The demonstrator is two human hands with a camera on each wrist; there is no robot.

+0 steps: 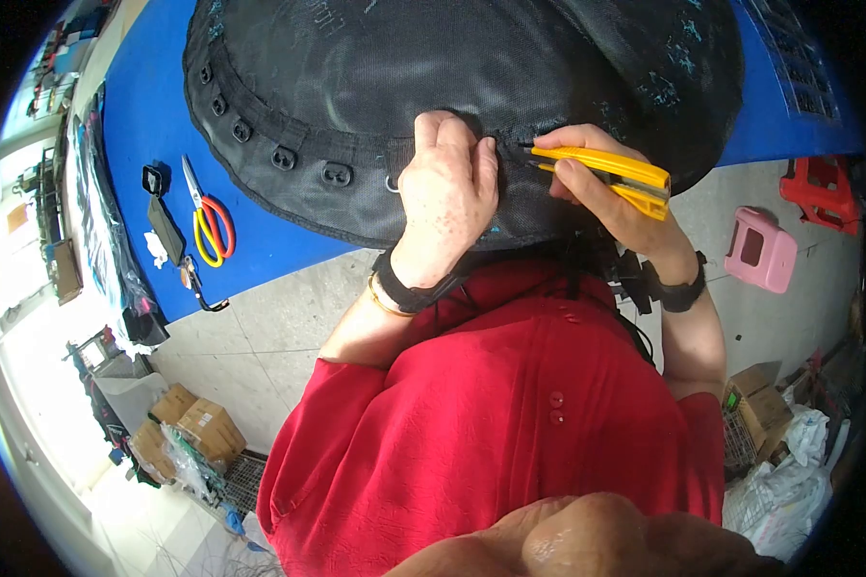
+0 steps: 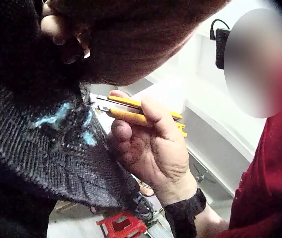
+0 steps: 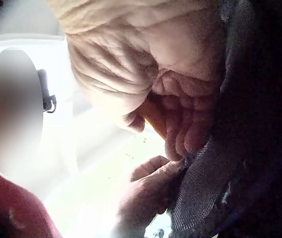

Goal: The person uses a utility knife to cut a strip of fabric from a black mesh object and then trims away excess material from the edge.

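Observation:
A large round piece of black mesh fabric [image 1: 548,87] lies in front of me, with black plastic buckles [image 1: 284,157] along a curved band on its left. My left hand [image 1: 447,188] pinches the fabric by that band, near its front edge; a metal ring shows beside the wrist. My right hand [image 1: 611,207] grips yellow thread snips [image 1: 597,157] between thumb and fingers. In the left wrist view the blades of the snips [image 2: 131,117] are apart, tips right at the fabric edge, close to bits of light-blue thread [image 2: 54,116]. Left fingertips are partly hidden in the head view.
Scissors [image 1: 216,236] with red and yellow handles lie on the blue table [image 1: 144,96] at left, beside a dark strap with a buckle [image 1: 164,226]. Right of the table stand a pink stool [image 1: 760,250] and a red stool [image 1: 823,192]. Cardboard boxes [image 1: 202,433] sit on the floor.

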